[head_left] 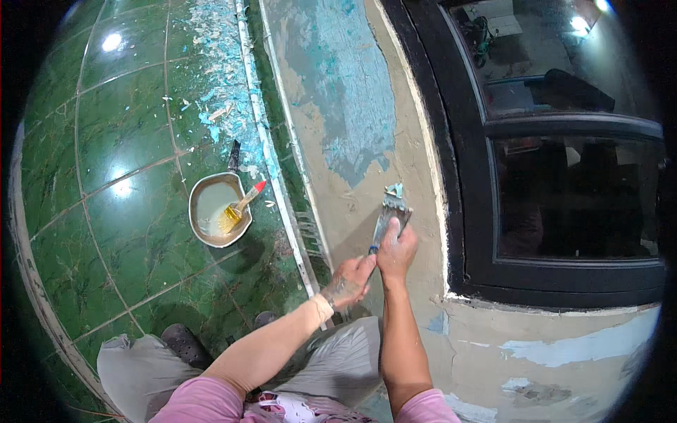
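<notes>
- Head view: held in front of the wall (416,173), a scraper (386,221), with flakes (395,189) at its blade tip; below the lower edge of the blue paint patch (356,92), left of the window frame (465,211) near its lower left corner. Cannot tell whether blade and wall touch.
- Clamped round the scraper's handle: left hand (349,283).
- Clamped higher up, thumb along the blade: right hand (397,250), just beside the left.
- On the green tiled floor (120,233), near its right edge: bowl (192,211) of cloudy liquid, brush (230,218) bristles-down inside, red-tipped handle over the right rim.
- Beyond the bowl, along the same floor edge: scattered paint chips (215,77).
</notes>
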A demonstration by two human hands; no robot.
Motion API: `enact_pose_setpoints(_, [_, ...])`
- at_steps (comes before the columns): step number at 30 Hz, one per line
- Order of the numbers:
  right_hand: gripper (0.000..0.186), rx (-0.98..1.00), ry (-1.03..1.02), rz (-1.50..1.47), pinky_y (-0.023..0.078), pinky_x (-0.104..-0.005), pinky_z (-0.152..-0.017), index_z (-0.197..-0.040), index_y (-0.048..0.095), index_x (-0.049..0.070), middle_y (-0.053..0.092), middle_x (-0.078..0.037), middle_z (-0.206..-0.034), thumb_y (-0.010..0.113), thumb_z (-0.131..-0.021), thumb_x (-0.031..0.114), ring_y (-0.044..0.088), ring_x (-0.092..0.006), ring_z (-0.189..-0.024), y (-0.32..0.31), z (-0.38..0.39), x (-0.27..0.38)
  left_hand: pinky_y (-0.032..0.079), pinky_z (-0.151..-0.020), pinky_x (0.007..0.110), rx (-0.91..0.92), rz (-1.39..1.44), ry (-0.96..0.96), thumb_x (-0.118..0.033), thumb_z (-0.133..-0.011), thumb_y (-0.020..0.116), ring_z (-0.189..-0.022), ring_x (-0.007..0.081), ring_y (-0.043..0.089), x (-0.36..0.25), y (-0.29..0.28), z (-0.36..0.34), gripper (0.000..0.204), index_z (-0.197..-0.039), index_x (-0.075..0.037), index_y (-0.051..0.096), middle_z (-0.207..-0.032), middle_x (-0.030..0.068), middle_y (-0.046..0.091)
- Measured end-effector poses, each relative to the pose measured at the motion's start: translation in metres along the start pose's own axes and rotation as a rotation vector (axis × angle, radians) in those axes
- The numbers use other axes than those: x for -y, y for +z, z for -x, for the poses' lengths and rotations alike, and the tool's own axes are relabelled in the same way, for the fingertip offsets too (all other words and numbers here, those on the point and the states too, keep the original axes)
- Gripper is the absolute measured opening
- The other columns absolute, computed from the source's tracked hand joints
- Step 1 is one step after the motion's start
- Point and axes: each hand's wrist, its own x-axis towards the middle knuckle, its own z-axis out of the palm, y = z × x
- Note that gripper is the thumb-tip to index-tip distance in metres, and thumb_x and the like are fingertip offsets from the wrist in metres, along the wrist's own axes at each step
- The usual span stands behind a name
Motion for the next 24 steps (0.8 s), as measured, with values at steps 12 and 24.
enact_pose_setpoints(12, [0.029, 0.024, 0.054, -0.011, 0.040, -0.0452, -0.054, -0.074, 0.058, -0.002, 0.056, -0.023, -0.061, 0.052, -0.089, 0.022, 0.055, -0.0368, -0.056, 0.013, -0.015, 0.027, 0.030, -0.039, 0.024, -0.013, 0.103, -0.031, -0.045, -0.097, 0.039, -0.042, 0.0083, 0.038, -0.025, -0.008, 0.001, 0.041, -0.101, -0.008, 0.058, -0.056, -0.0025, 0.042])
enact_pose_setpoints(24, [0.044, 0.111, 0.178, 0.015, 0.032, -0.0347, -0.047, -0.061, 0.051, -0.001, 0.045, -0.002, -0.052, 0.050, -0.094, 0.028, 0.040, -0.0102, -0.051, 0.021, -0.010, 0.016, 0.028, -0.037, 0.025, 0.015, 0.114, -0.003, -0.044, -0.096, 0.041, -0.044, 0.0080, 0.038, -0.032, -0.019, -0.009, 0.039, -0.091, -0.008, 0.053, -0.059, -0.0003, 0.043])
